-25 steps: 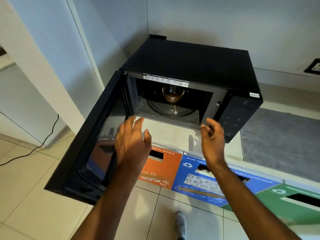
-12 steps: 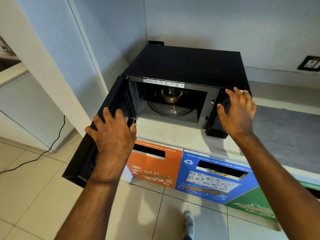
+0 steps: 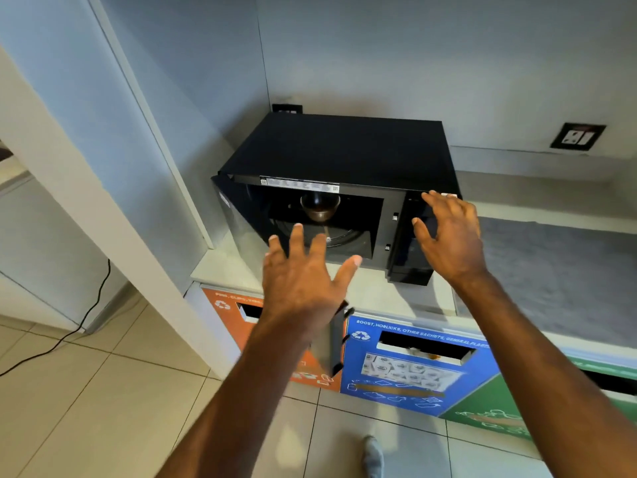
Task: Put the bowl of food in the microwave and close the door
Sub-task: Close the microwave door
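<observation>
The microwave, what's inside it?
Inside the microwave a bowl sits on the round glass turntable. The food in the bowl cannot be made out, and the left hand covers the turntable's front.

Three recycling bins stand in a row under the desk [image 3: 375,291]: an orange bin [image 3: 227,307], a blue bin [image 3: 413,370] labelled for sachets, and a green bin [image 3: 489,405]. A grey mat [image 3: 558,270] lies on the desk. Wall socket [image 3: 578,136] on the right. Black cable [image 3: 82,326] trails across the tiled floor [image 3: 103,408].
</observation>
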{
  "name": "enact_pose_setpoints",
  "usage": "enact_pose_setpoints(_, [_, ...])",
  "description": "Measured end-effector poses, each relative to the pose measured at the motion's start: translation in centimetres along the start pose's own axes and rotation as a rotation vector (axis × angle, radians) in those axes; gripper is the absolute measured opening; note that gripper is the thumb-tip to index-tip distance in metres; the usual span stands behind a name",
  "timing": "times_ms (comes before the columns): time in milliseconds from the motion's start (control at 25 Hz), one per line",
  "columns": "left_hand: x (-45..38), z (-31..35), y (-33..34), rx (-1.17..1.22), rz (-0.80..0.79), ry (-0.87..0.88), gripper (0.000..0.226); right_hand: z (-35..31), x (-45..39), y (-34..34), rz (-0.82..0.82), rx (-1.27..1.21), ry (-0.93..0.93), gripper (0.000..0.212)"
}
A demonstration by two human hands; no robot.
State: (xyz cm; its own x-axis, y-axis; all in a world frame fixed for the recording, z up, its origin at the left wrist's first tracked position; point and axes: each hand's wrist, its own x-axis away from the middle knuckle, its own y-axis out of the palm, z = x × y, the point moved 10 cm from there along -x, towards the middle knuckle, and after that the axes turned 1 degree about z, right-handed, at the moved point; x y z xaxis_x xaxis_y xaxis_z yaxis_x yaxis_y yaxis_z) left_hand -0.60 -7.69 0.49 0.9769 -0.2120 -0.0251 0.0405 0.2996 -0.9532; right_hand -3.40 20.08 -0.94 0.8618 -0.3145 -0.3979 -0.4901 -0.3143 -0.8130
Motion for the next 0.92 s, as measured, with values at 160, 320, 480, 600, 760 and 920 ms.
enact_pose_setpoints(160, [-3.5, 3.6, 2.4, -0.068, -0.014, 0.079, 0.091, 0.4, -0.1, -0.3, -0.045, -0.003, -0.024, 0.059])
enact_pose_setpoints(320, [-7.1, 6.2, 3.7, -0.109, -0.009, 0.14, 0.093, 0.9, -0.3, -0.1, -0.077, 0.01, -0.031, 0.06])
enact_pose_setpoints(480, [-9.8, 7.4, 4.7, -0.178, 0.009, 0.17, 0.091, 0.9, -0.4, 0.0, -0.075, -0.003, -0.006, 0.062])
enact_pose_setpoints(600, [-11.4, 8.0, 5.2, -0.179, 0.016, 0.184, 0.089, 0.8, -0.4, 0.0, -0.058, -0.026, 0.004, 0.065])
enact_pose_setpoints(760, [-12.5, 8.6, 5.8, -0.228, 0.049, 0.196, 0.085, 0.6, -0.9, 0.0, -0.001, -0.011, 0.029, 0.067])
enact_pose_setpoints(920, [-12.4, 8.9, 5.6, -0.158, 0.071, 0.178, 0.077, 0.3, -1.3, -0.2, 0.103, 0.002, 0.104, 0.058])
